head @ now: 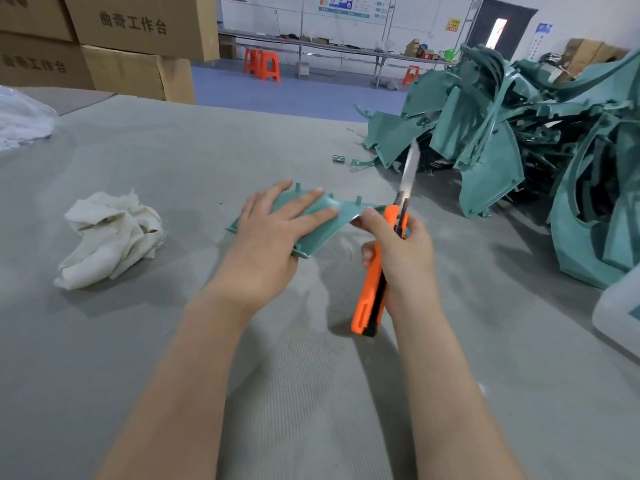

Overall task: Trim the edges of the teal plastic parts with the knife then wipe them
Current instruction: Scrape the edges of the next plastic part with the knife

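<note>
Nearest, my right hand (398, 258) grips the orange knife (375, 271), thumb touching the teal part (323, 220), blade pointing up and away. Just left, at frame centre, my left hand (273, 237) lies spread, fingers straight, pressing that part onto the grey table (311, 393). Farther left sits a crumpled white cloth (110, 237). Beyond, upper right, a heap of teal parts (502, 140) lies.

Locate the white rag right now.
Head view: the white rag lies crumpled on the grey table, untouched, left of the left hand that presses the teal part.
</note>
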Motion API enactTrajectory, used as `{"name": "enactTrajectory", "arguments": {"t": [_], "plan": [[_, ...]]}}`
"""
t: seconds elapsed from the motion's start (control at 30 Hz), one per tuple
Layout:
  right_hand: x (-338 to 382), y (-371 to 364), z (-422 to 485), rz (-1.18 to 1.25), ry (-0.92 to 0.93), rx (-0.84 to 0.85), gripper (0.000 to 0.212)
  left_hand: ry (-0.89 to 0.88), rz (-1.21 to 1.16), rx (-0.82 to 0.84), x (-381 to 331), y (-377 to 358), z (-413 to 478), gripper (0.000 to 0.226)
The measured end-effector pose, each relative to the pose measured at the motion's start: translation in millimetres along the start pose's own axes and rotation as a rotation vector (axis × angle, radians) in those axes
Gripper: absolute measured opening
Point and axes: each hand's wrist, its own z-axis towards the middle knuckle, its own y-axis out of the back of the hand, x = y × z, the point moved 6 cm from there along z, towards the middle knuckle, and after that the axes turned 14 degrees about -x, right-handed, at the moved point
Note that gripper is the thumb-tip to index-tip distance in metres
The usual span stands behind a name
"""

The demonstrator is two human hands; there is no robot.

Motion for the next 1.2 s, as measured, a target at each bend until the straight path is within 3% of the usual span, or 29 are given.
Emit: {"name": "enactTrajectory", "arguments": {"t": [0.17,0.2,0.27,0.37,0.43,0.47,0.53,0.67,0.77,0.9,1.2], "plan": [[0.0,2.9,1.0,0.225,-0.067,-0.068,0.047,-0.005,0.039,-0.078,-6.5,-1.9,1.3,0.074],[1.1,4.3,1.1,0.245,-0.056,-0.076,0.047,0.089,0.077,-0.142,1.7,2.4,1.9,0.074],[3.3,6.9,1.5,0.267,-0.031,-0.099,0.047,0.44,0.003,-0.323,33.2,15.1,-3.9,0.071],[6.1,7.6,2.7,0.268,0.034,-0.131,0.051,1.104,-0.658,-0.444,68.4,10.8,-21.6,0.053],[5.6,2.3,0.5,0.238,0.086,-0.113,0.05,1.379,-1.251,-0.272,53.7,-12.0,-23.5,0.041],[4.7,-1.5,-2.1,0.214,0.108,-0.095,0.051,1.393,-1.421,-0.151,38.9,-19.8,-21.2,0.039],[2.7,-7.5,-6.8,0.193,0.146,-0.065,0.053,1.387,-1.512,-0.039,13.9,-31.3,-21.0,0.026],[4.6,-8.0,-7.5,0.151,0.153,0.012,0.042,1.508,-1.528,-0.238,7.3,-39.9,-26.5,0.015],[7.0,-3.1,-4.1,-0.009,0.198,0.063,0.02,1.44,-1.419,-0.372,22.6,-30.6,-24.2,0.014],[3.4,1.5,-2.2,-0.226,0.216,0.073,0.044,1.323,-1.358,-0.557,40.7,-11.5,-21.7,0.015],[-5.3,-9.9,-8.5,-0.364,0.314,0.16,0.042,1.363,-1.5,-0.602,48.3,-11.6,-23.4,0.01]]}}
